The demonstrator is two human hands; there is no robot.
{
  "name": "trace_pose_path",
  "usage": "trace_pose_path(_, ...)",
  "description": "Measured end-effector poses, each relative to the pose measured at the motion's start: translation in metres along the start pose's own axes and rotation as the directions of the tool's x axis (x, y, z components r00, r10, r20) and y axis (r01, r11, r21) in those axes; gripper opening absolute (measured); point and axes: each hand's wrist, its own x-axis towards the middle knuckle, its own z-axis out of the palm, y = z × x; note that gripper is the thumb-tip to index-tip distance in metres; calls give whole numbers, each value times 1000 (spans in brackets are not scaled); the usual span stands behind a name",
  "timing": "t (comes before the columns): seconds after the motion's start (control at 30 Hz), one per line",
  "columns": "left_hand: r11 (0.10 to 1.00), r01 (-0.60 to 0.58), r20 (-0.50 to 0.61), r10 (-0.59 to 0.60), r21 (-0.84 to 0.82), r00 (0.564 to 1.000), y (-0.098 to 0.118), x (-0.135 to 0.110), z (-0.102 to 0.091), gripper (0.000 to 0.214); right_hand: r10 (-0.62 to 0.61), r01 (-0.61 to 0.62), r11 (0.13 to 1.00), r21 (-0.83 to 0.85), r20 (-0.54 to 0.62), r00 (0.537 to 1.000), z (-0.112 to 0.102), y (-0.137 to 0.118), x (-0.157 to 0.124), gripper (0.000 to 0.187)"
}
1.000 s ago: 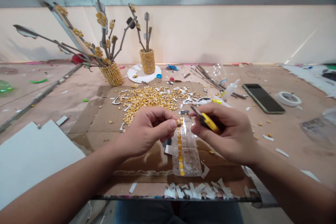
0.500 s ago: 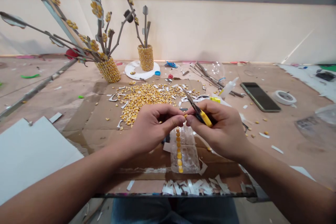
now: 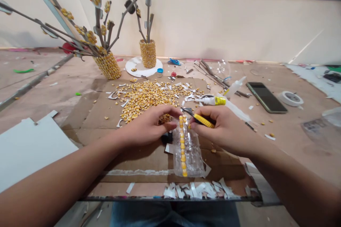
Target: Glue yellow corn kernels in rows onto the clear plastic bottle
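A clear ridged plastic bottle (image 3: 194, 158) lies in front of me, with a single row of corn kernels (image 3: 182, 145) running along its length. My left hand (image 3: 157, 124) curls at the bottle's upper left edge, thumb and forefinger against it near the top kernel. In my right hand (image 3: 218, 126) is a yellow-handled knife (image 3: 204, 120) with a dark, narrow tip pointing up and left. The same hand pinches a loose corn kernel (image 3: 189, 126) between thumb and finger, just right of the row. Behind my hands spreads a heap of corn kernels (image 3: 146, 95).
Two kernel-covered pots (image 3: 108, 65) with twigs stand at the back left, one on a white disc (image 3: 130, 67). Right of the heap are glue bottles (image 3: 218, 100), a phone (image 3: 266, 96) and a tape roll (image 3: 291, 98). Paper scraps (image 3: 199, 189) line the front edge.
My hands, which met above the bottle's top, have moved apart. The left is now at the bottle's edge; the right has lowered beside the row. The row's upper end has come into view.
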Motion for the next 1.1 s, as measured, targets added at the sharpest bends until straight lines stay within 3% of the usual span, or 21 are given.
trace_pose_path(0.27, 993, 5, 24, -3, -122, 1000, 1, 4, 4, 28, 94, -94, 990, 107, 0, 996, -2, 2, 4, 20)
trace_pose_path(0.5, 995, 3, 37, 0, -98, 999, 4, 5, 3, 31, 92, -107, 959, 264, 69, 993, -5, 2, 9, 11)
trace_pose_path(0.93, 992, -41, 36, 46, -118, 998, 4, 10, 4, 25, 139, -127, 959, 252, -27, 990, -7, -4, 9, 20)
trace_pose_path(1.1, 992, -26, 30, 30, -122, 999, 3, 11, 5, 26, 151, -144, 950, 276, -4, 989, -6, -2, 10, 22)
